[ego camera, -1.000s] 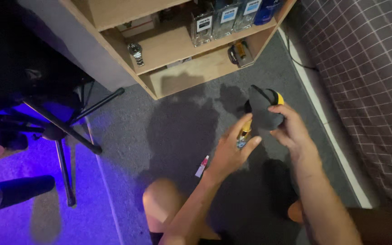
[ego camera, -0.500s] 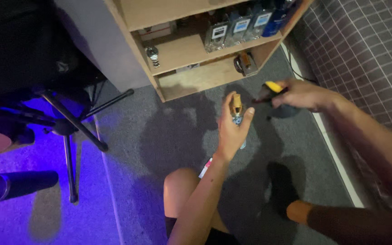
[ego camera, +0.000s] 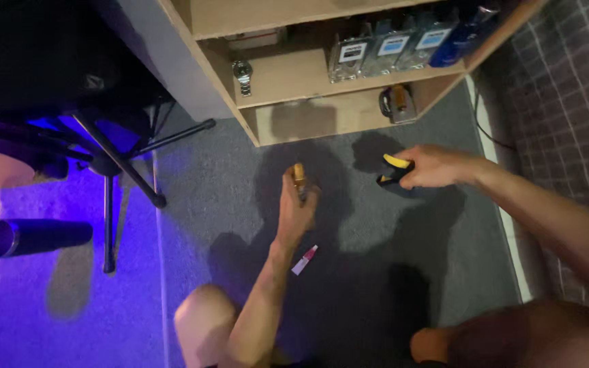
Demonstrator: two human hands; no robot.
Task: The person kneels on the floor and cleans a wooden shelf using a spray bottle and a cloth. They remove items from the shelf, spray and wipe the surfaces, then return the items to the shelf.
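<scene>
We see the left hand [ego camera: 294,211] with its fingers closed around a small bottle with a gold cap [ego camera: 299,178], the cap poking up above the fingertips. The right hand [ego camera: 434,167] grips a black and yellow object [ego camera: 394,168] (its exact kind is hard to tell), which juts out ahead of the fingers toward the wooden shelf [ego camera: 288,76]. Below the left wrist, a small pink tube [ego camera: 304,259] lies on the grey carpet [ego camera: 219,197]
</scene>
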